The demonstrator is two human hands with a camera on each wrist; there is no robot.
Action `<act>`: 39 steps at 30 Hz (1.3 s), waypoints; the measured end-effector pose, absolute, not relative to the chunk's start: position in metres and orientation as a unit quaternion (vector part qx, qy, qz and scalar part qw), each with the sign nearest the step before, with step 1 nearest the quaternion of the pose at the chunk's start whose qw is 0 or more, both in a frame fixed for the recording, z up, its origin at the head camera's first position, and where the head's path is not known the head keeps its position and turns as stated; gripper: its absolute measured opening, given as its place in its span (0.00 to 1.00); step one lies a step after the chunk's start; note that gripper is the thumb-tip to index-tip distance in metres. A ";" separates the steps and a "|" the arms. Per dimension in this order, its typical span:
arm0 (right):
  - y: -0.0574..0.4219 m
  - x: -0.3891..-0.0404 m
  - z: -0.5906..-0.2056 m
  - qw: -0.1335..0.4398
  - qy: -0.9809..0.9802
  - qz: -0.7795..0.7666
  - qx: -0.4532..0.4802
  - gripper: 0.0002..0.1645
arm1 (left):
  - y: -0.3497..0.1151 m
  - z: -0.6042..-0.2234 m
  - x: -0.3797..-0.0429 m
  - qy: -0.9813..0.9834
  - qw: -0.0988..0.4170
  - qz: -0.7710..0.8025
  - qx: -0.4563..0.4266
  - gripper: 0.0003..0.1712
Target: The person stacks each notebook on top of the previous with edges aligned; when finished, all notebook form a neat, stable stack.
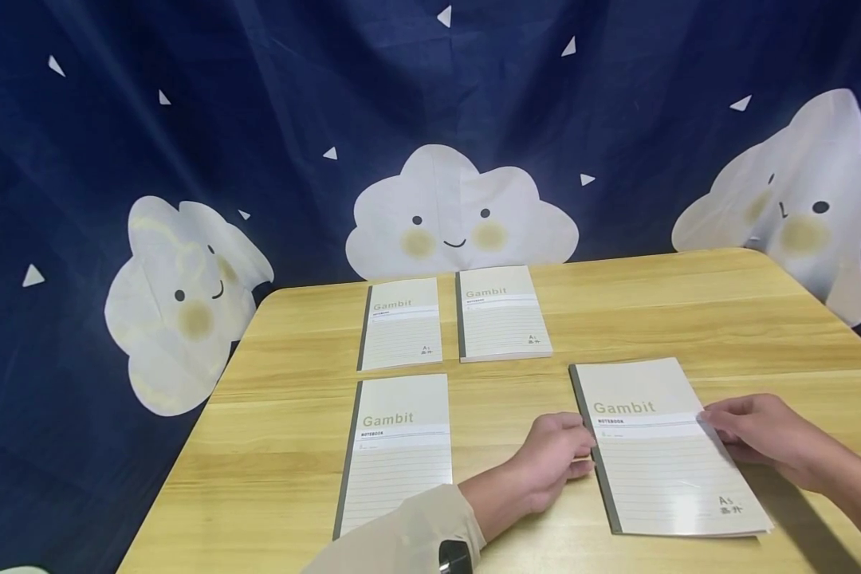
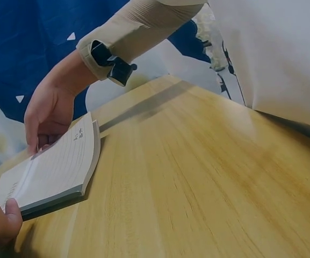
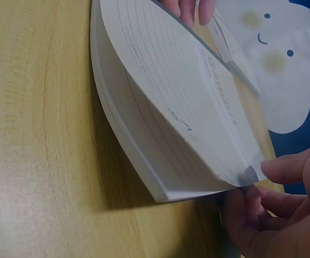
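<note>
A white notebook with a grey spine and "Gambit" on its cover is held between both hands at the front right of the table. My left hand grips it at the spine, with the thumb against the edge in the left wrist view. On the opposite side my right hand pinches the long edge, thumb on top and fingers curled below. Seen from the right wrist, the notebook tilts close over the wood and its pages part slightly along the lower edge.
Three similar notebooks lie on the wooden table: one at the back left, another notebook beside it, and a nearer notebook partly covered by the left sleeve. A dark blue curtain with clouds hangs behind.
</note>
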State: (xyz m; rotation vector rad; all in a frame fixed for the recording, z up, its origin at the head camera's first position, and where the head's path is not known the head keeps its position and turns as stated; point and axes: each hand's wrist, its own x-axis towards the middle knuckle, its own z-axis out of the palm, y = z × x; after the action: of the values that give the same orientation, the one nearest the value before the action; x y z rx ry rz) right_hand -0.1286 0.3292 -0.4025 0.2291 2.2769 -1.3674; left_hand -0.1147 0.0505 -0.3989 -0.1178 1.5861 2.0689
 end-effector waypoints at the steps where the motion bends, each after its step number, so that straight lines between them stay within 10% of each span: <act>1: 0.330 -0.128 -0.403 0.234 0.829 -0.501 0.084 0.32 | 0.051 -0.400 -0.115 0.588 0.261 0.765 -0.043 0.30; 15: 0.333 -0.130 -0.404 0.227 0.836 -0.491 0.092 0.32 | 0.060 -0.407 -0.123 0.615 0.225 0.754 -0.057 0.10; 21: 0.332 -0.128 -0.404 0.222 0.838 -0.490 0.088 0.32 | 0.061 -0.410 -0.125 0.631 0.220 0.742 -0.052 0.24; 39: 0.329 -0.127 -0.399 0.199 0.874 -0.437 0.081 0.34 | 0.065 -0.407 -0.126 0.645 0.227 0.727 -0.063 0.25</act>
State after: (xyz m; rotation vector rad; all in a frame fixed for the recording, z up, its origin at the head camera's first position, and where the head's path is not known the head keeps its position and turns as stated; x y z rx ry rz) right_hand -0.1268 0.3292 -0.3987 0.2280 2.4437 -1.2215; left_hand -0.1264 0.0654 -0.4075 -0.1723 1.7767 2.0027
